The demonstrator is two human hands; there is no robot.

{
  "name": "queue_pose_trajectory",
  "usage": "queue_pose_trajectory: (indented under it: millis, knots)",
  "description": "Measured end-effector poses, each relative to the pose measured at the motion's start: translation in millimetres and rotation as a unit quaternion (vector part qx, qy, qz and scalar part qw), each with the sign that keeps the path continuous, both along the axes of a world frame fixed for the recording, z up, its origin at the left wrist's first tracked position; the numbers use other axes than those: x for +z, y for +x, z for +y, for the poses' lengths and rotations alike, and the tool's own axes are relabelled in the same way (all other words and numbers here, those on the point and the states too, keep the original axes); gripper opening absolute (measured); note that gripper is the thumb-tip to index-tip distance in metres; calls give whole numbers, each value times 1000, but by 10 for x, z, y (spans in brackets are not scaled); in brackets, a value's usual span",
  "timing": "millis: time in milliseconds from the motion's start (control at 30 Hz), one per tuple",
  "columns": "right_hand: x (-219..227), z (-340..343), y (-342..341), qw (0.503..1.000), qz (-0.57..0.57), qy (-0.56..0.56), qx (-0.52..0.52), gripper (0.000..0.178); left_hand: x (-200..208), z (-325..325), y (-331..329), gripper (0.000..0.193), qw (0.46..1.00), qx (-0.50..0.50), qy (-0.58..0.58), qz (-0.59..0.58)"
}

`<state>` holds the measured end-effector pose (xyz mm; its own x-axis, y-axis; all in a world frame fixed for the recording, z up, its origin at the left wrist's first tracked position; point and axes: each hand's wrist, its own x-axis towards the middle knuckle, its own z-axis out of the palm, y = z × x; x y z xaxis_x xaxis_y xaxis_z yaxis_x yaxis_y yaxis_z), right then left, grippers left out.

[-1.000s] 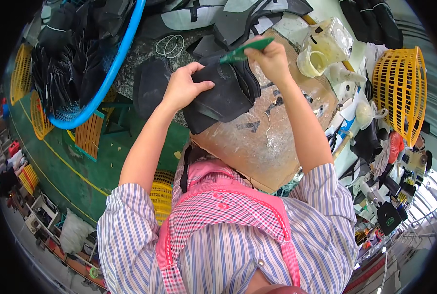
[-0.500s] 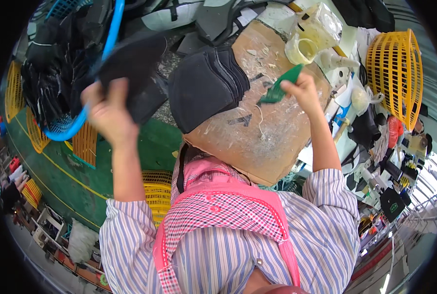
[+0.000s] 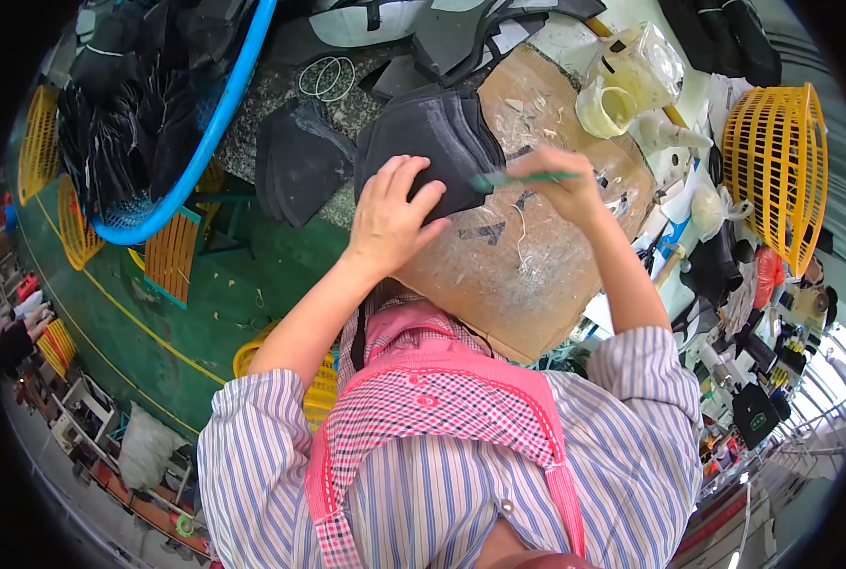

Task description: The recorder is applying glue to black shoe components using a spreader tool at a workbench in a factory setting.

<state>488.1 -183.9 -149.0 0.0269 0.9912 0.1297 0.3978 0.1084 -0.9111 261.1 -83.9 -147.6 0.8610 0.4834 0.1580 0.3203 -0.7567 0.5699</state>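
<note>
My left hand (image 3: 390,216) rests on a stack of curved black fabric-like pieces (image 3: 432,133), its fingers spread. In my right hand (image 3: 567,188) is a thin, flat green spreader (image 3: 527,177), blurred by motion. The tip of the spreader is over the right edge of the stack; whether it touches cannot be made out. This stack lies partly on a worn, stained cardboard sheet (image 3: 527,284). Left of it, a second pile of similar black pieces (image 3: 300,166) lies on the speckled tabletop (image 3: 252,100).
Beyond the cardboard stands a yellowish pot (image 3: 605,106) beside a smeared clear container (image 3: 645,62). A blue-rimmed basket (image 3: 191,180) with many black pieces is at the left. Two pale rings (image 3: 328,78) lie behind the pile. A yellow basket (image 3: 773,171) stands at the right.
My left hand has let go of a black piece at the left and moved right onto the stack. My right hand has brought the green spreader to the stack's edge, turning it flatter.
</note>
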Motion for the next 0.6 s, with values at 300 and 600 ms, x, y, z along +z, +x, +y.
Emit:
queue_pose_trajectory:
  millis: [300, 600]
  knots:
    - [-329, -335, 1081, 837, -258, 18, -482, 24, 151, 235, 120, 17, 922, 200, -332, 20]
    - [-100, -688, 1069, 844, 139, -119, -504, 15, 612, 641, 38, 18, 855, 346, 14, -386]
